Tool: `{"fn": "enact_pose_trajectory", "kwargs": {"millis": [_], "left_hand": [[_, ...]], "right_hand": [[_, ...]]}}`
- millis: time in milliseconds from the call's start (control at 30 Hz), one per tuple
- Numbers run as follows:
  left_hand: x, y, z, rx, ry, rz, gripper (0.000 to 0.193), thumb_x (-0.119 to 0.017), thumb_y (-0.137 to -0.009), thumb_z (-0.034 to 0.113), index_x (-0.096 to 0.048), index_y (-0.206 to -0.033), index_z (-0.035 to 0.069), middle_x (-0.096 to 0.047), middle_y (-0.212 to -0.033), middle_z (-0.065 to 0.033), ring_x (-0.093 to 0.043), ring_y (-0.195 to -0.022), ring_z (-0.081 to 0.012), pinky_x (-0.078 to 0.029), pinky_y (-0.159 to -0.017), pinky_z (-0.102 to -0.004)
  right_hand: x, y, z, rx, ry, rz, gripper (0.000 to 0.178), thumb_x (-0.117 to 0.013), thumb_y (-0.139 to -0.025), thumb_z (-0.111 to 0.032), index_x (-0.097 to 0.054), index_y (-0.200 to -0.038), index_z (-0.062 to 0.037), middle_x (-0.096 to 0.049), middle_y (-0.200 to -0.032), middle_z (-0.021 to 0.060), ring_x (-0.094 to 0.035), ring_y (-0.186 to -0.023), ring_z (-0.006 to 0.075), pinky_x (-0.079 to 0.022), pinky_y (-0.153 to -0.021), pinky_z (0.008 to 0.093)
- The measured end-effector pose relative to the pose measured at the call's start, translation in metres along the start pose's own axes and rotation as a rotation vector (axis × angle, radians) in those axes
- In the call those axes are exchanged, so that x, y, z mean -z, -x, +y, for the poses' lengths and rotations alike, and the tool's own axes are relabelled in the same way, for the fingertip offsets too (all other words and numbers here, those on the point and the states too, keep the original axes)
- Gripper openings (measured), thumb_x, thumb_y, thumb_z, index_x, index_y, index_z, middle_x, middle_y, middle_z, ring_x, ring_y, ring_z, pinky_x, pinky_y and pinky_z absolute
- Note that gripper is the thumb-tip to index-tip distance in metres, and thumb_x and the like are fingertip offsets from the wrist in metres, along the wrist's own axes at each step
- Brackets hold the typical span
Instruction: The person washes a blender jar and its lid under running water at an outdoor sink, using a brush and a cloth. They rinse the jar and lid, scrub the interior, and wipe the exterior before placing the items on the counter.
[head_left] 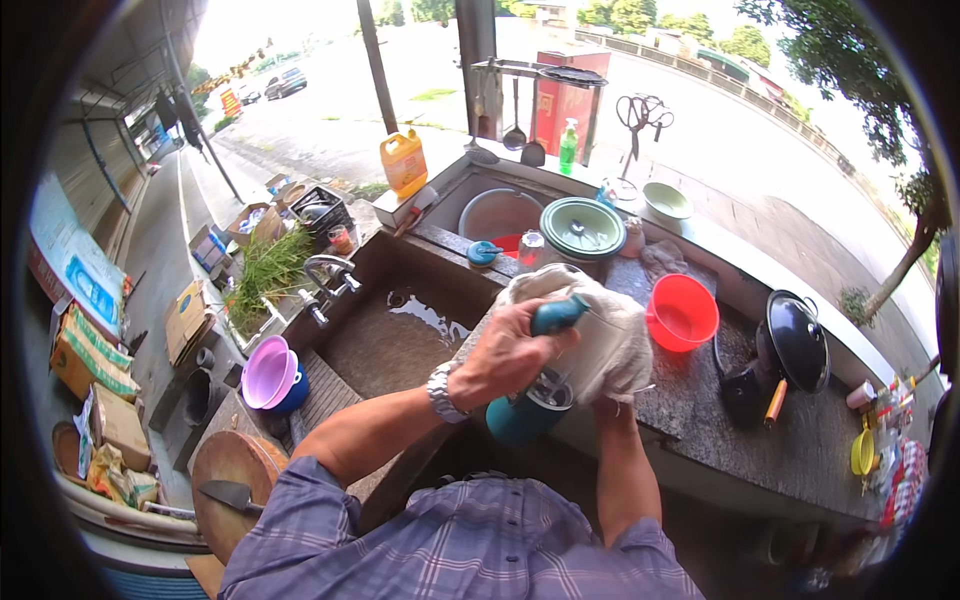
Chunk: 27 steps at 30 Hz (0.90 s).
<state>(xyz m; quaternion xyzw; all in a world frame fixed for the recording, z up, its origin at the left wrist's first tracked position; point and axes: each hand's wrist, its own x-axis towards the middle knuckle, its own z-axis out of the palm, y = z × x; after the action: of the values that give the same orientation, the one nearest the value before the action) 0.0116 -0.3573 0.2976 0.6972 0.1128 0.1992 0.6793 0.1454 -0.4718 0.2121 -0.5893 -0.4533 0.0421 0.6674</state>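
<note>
My left hand [505, 350], with a metal watch on its wrist, is closed around a teal rounded piece [560, 315]. Just below it is a teal container [522, 418] with a silvery metal rim and inside; whether the two pieces are joined cannot be made out. A pale grey-beige cloth [612, 345] hangs bunched in front of me, held up by my right hand, whose fingers are hidden behind it. Only the wrist and forearm on that side show. Both hands are above the counter's front edge, right of the sink [375, 345].
A faucet [328, 285] stands at the sink's left. Lidded bowl [582, 228], red basin [682, 312] and black pan [793, 340] line the counter on the right. Purple basin [268, 370], round chopping board [225, 470] and cleaver [228, 494] are at left.
</note>
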Motion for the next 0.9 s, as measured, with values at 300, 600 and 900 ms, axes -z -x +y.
{"fn": "enact_pose_trajectory", "kwargs": {"millis": [300, 600, 900], "left_hand": [[0.023, -0.008, -0.023, 0.364, 0.423, -0.068, 0.014, -0.068, -0.093, 0.014, -0.060, -0.103, 0.008, -0.040, -0.059, 0.0099, -0.032, -0.045, -0.0011, -0.024, -0.041, -0.0215], [0.034, -0.030, -0.049, 0.385, 0.558, 0.146, 0.014, -0.066, -0.095, 0.018, -0.055, -0.087, 0.013, -0.034, -0.055, 0.0110, -0.030, -0.041, -0.0025, -0.025, -0.039, -0.0218], [-0.018, -0.018, -0.039, 0.049, 0.349, 0.287, 0.016, -0.066, -0.094, 0.011, -0.054, -0.084, 0.010, -0.043, -0.056, 0.0071, -0.036, -0.044, -0.0020, -0.027, -0.040, -0.0216]], "right_hand": [[-0.022, 0.053, 0.074, -0.509, -1.424, -0.196, 0.028, -0.048, -0.103, -0.018, -0.051, -0.126, -0.0024, -0.059, -0.112, 0.0077, -0.060, -0.099, 0.0148, -0.054, -0.085, 0.0312], [-0.005, 0.064, 0.015, -0.233, -0.007, -0.230, 0.025, -0.068, -0.084, -0.020, -0.070, -0.104, -0.0043, -0.070, -0.090, 0.0049, -0.064, -0.081, 0.0116, -0.052, -0.073, 0.0274], [-0.017, 0.104, 0.023, -0.717, -1.140, 0.695, 0.018, -0.057, -0.096, -0.015, -0.063, -0.107, -0.0015, -0.068, -0.095, 0.0068, -0.067, -0.087, 0.0174, -0.057, -0.082, 0.0330]]}}
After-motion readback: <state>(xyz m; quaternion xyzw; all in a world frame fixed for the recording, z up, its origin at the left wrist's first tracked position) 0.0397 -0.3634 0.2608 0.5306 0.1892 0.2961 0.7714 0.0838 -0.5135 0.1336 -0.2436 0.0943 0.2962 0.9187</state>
